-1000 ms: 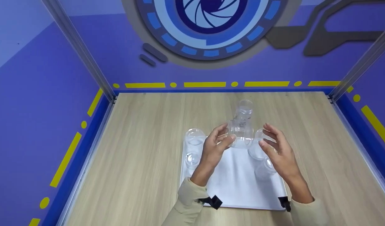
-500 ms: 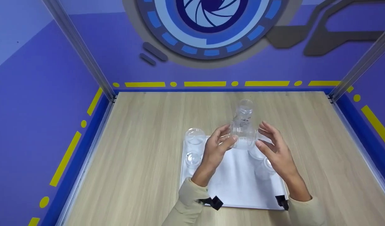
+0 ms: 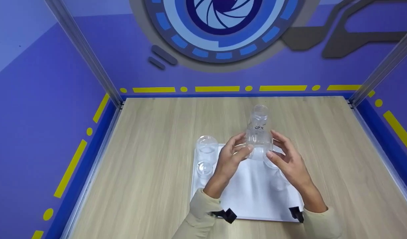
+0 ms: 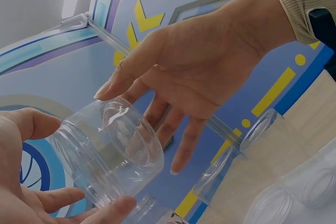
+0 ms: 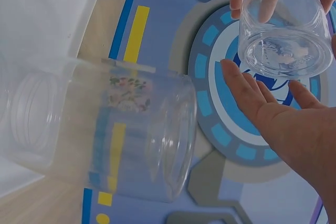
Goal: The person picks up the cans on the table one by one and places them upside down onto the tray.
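My left hand (image 3: 230,156) grips a clear wide-mouthed jar (image 3: 259,147) on its side above the tray. In the left wrist view the left fingers (image 4: 58,199) and thumb hold the threaded mouth end of the jar (image 4: 113,150). My right hand (image 3: 289,164) is at the jar's base end, with its fingers loosely spread. The right wrist view shows the right hand (image 5: 281,116) with fingertips close to the base rim. Directly beyond the held jar stands a second clear container (image 3: 260,114) with dark printing.
A white tray (image 3: 246,199) lies under the hands. Clear jars stand on its left side, one at the back (image 3: 206,146) and one in front (image 3: 204,168). At its right is another clear jar (image 3: 279,182). A larger jar (image 5: 142,135) bears a floral print (image 5: 128,94).
The held jar and left hand have shifted slightly right and toward me. My right hand has moved left to the jar's base end, narrowing the gap.
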Action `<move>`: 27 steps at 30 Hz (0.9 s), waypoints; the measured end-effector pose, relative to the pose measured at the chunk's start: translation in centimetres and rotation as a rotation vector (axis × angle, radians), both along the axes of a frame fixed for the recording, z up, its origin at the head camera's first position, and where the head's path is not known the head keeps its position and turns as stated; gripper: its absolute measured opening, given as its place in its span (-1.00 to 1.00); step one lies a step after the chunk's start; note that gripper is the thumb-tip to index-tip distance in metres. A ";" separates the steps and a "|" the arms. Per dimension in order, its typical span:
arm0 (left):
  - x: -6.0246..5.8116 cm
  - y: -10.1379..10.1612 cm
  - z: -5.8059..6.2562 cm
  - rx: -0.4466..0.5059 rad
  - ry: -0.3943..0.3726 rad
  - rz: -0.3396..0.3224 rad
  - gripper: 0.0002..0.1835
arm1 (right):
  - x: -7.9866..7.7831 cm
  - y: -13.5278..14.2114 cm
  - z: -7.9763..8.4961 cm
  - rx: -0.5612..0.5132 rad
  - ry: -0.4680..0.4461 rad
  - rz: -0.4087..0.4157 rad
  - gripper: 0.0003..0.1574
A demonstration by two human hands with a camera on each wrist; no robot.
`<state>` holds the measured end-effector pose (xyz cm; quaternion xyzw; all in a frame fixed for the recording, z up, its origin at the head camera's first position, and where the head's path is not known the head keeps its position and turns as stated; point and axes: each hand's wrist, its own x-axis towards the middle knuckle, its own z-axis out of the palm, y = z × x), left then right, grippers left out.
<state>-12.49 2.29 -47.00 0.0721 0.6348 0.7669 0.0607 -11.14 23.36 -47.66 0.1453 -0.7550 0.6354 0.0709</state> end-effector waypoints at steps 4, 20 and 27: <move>0.0 0.0 -0.1 0.000 0.002 -0.015 -0.29 | 0.1 0.0 0.1 -0.009 0.001 0.010 -0.16; 0.1 0.1 -0.5 0.069 -0.008 -0.056 -0.31 | 0.0 -0.2 -0.1 -0.121 -0.013 0.048 -0.16; 0.2 0.1 -0.3 0.058 -0.012 -0.058 -0.30 | 0.1 -0.2 -0.4 -0.151 0.007 0.067 -0.15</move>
